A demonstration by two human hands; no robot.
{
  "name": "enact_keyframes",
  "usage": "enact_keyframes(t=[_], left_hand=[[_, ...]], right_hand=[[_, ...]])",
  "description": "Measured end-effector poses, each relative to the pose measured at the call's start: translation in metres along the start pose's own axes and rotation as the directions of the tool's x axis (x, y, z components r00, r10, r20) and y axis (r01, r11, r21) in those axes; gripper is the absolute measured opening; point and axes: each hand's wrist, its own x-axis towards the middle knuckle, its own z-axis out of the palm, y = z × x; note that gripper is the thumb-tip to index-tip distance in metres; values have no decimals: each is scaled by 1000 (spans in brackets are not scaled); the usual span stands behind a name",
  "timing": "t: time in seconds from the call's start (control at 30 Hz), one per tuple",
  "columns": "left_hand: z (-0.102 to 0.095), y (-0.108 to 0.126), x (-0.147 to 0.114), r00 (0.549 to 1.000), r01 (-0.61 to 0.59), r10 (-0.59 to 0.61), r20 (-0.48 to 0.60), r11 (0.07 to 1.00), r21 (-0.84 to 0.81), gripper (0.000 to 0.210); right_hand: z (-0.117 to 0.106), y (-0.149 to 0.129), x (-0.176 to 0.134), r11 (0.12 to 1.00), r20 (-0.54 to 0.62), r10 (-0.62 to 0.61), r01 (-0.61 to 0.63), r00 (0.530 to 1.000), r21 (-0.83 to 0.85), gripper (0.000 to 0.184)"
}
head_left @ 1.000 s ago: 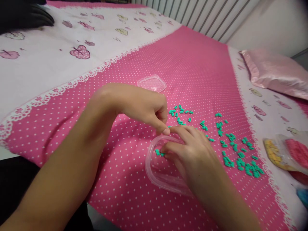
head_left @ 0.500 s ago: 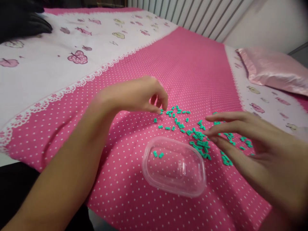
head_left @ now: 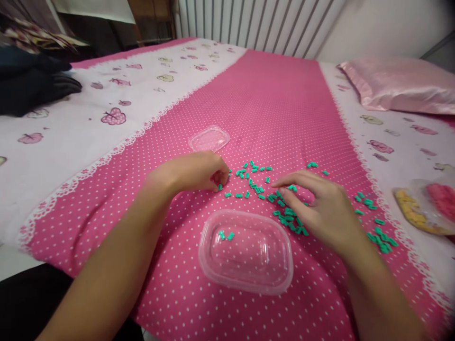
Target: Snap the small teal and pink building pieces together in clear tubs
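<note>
Small green plastic pieces [head_left: 289, 219] lie scattered and heaped on the pink dotted bedsheet [head_left: 277, 104]. My left hand [head_left: 204, 171] reaches to the left edge of the scatter, its fingers curled together in a pinch at one small green piece [head_left: 220, 187]. Over the heap is my right hand [head_left: 318, 201], thumb and index finger stretched forward with a gap between them; nothing shows in its grasp. Nearer to me, a clear plastic container [head_left: 245, 285] stands with two green pieces [head_left: 226, 235] inside.
A clear lid [head_left: 209, 138] lies beyond my left hand. More green pieces [head_left: 382, 239] are right of my right wrist. Clear packs with yellow pieces [head_left: 410, 208] and pink pieces [head_left: 441, 199] rest at the right. A pink pillow [head_left: 401, 85] and dark cloth [head_left: 31, 83] lie farther off.
The view has shifted, bringing the lid and coloured packs into sight. My right hand has moved left over the heap. My left hand's fingers have closed at a piece by the left edge.
</note>
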Motion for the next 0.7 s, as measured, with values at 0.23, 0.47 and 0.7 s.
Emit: enact_keyframes(t=[0.23,0.47,0.7], left_hand=[[-15,19,-8,973,-211,195,-126,970,-125,6],[-17,41,-11,902,-432,404,-151,836,-338,7],[-13,47,-9,911,-412,390,-136,844,-344,9]], right_hand=[[-3,-35,0,994,-138,-100,104,985,19,12],[-1,-80,-13,995,-112,-95,98,989,24,10],[2,-80,-20,1000,-96,7,-10,995,-26,19]])
